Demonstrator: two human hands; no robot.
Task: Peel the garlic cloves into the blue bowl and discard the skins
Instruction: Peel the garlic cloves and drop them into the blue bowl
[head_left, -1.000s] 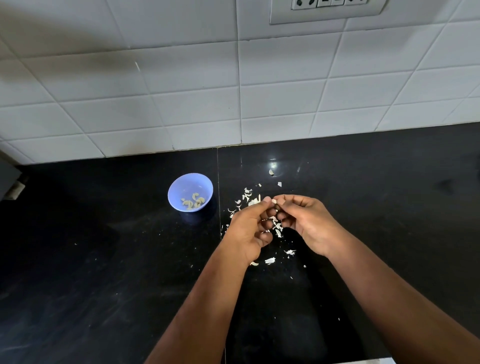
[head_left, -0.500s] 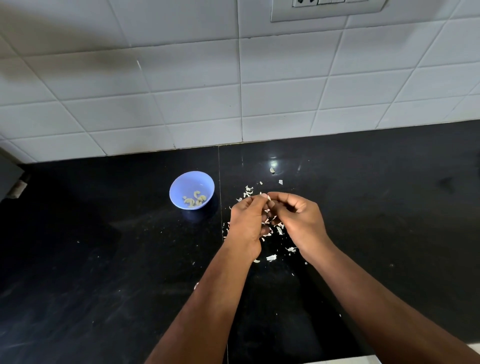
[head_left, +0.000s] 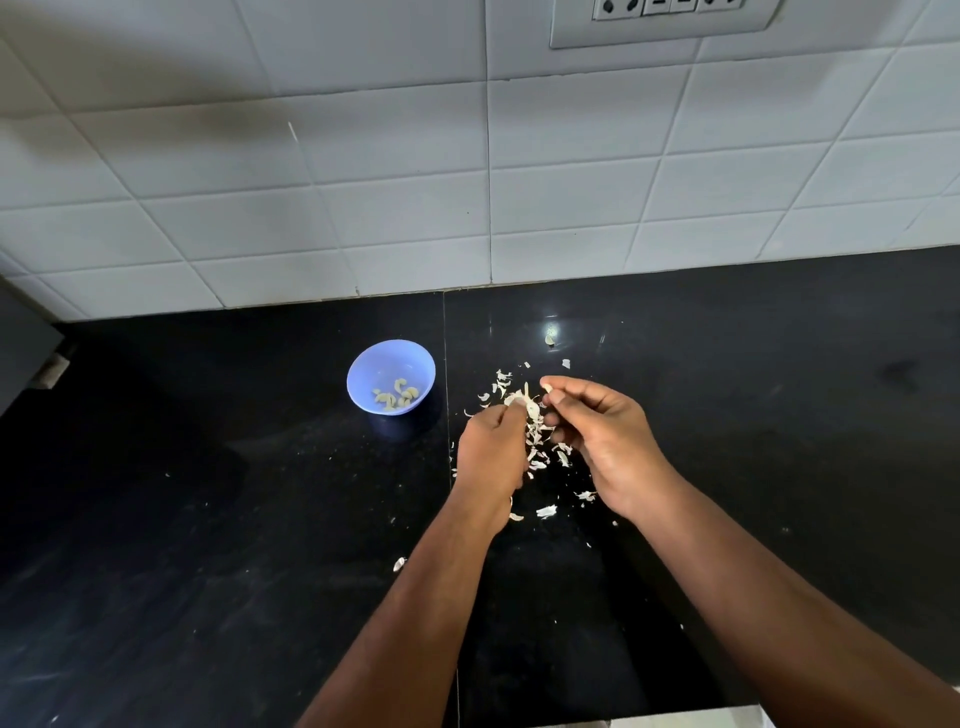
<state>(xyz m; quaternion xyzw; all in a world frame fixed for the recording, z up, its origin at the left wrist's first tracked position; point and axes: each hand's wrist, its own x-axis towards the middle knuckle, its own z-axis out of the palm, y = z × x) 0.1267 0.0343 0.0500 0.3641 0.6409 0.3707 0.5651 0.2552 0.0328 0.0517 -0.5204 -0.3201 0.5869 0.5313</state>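
Observation:
A small blue bowl (head_left: 390, 375) stands on the black counter with several peeled garlic cloves (head_left: 396, 397) in it. Right of the bowl, my left hand (head_left: 491, 452) pinches a garlic clove (head_left: 525, 404) with loose white skin curling off it. My right hand (head_left: 605, 441) is just beside it, its thumb and forefinger pinching a small piece of skin (head_left: 546, 387) near the clove. White garlic skins (head_left: 543, 457) lie scattered on the counter under and around both hands.
The black counter (head_left: 208, 519) runs back to a white tiled wall (head_left: 467, 182) with a socket plate (head_left: 660, 21) at the top. A dark object (head_left: 26, 348) sits at the far left edge. A stray skin flake (head_left: 399, 564) lies near my left forearm.
My hands have drawn slightly apart. The right hand has pulled a bit of skin away from the clove, which now shows more clearly at the left fingertips.

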